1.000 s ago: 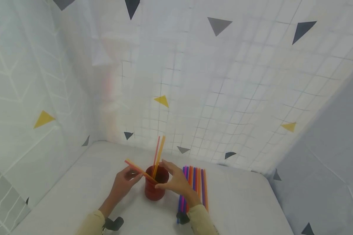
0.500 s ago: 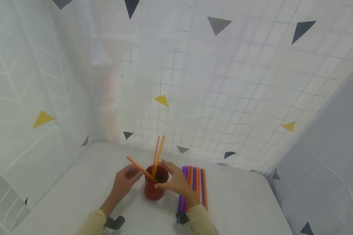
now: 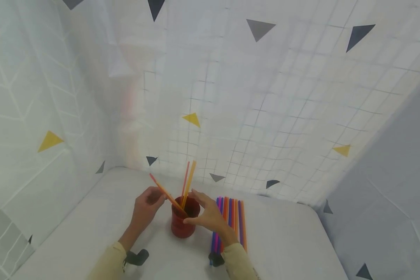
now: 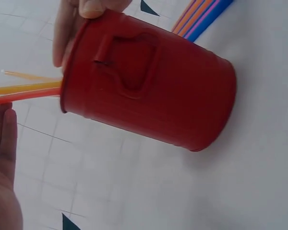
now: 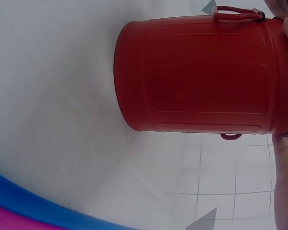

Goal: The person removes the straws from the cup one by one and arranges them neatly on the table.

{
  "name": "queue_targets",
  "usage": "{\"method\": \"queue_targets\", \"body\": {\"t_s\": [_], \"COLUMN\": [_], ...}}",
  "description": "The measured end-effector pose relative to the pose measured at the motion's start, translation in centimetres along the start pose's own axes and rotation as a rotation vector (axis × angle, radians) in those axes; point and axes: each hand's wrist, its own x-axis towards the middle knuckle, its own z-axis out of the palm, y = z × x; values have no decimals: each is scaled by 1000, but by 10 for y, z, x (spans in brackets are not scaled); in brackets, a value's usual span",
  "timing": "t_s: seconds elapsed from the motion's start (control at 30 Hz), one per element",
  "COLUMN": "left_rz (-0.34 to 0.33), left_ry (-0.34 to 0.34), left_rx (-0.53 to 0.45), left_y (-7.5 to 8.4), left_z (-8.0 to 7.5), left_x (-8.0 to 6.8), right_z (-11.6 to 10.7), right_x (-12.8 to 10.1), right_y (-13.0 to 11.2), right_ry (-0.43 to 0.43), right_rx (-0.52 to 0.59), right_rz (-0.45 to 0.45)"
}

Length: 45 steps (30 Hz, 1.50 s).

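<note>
A small red metal bucket [image 3: 183, 227] with side handles stands upright on the white table. My right hand [image 3: 211, 217] holds its rim, the thumb at the near side and the fingers around the back. One yellow straw [image 3: 190, 181] and a thinner pinkish-red one stand up inside it. More straws in orange and red [image 3: 160, 187] lean left over the rim, their lower ends in the bucket. My left hand [image 3: 145, 206] pinches these leaning straws just outside the rim. In the left wrist view its fingers [image 4: 7, 139] lie right below the red straw [image 4: 38, 93].
To the right of the bucket, several straws [image 3: 236, 221] in blue, magenta, red, orange and purple lie side by side, partly under the right forearm. Patterned white sheets [image 3: 266, 128] rise behind the table and at both sides.
The leaning straws have tilted closer to upright, their top ends rising. My left hand has moved up slightly with them. The right hand keeps its place at the bucket.
</note>
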Motion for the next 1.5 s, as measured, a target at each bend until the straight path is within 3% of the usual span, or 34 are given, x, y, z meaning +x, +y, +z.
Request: {"method": "queue_targets", "body": {"t_s": [0.17,0.37,0.57,0.87,0.93,1.07,1.27,1.5], "left_rz": [36,120,177,237,242,199,31,-98], "left_ry": [20,65,67,100,113,141,165,107], "left_rx": [-84,-56,-87,5,21,20,96,116], "left_y": [11,26,45,62,59,52,29,1], "left_z": [-5,-12,-20,-38,-43,-53,-62,-63], "left_x": [13,31,51,74,78,82,78,61], "right_z": [1,1,2,3,3,3,2,0], "right_x": [1,0,-1,-3,-3,-3,-3,-1], "right_y": [1,2,4,4,4,3,2,-2], "right_ry": [3,4,-2,0,1,4,9,6], "right_rx": [9,1,10,21,22,22,11,-6], "right_rz": [-2,-15,-16,2,3,0,7,12]}}
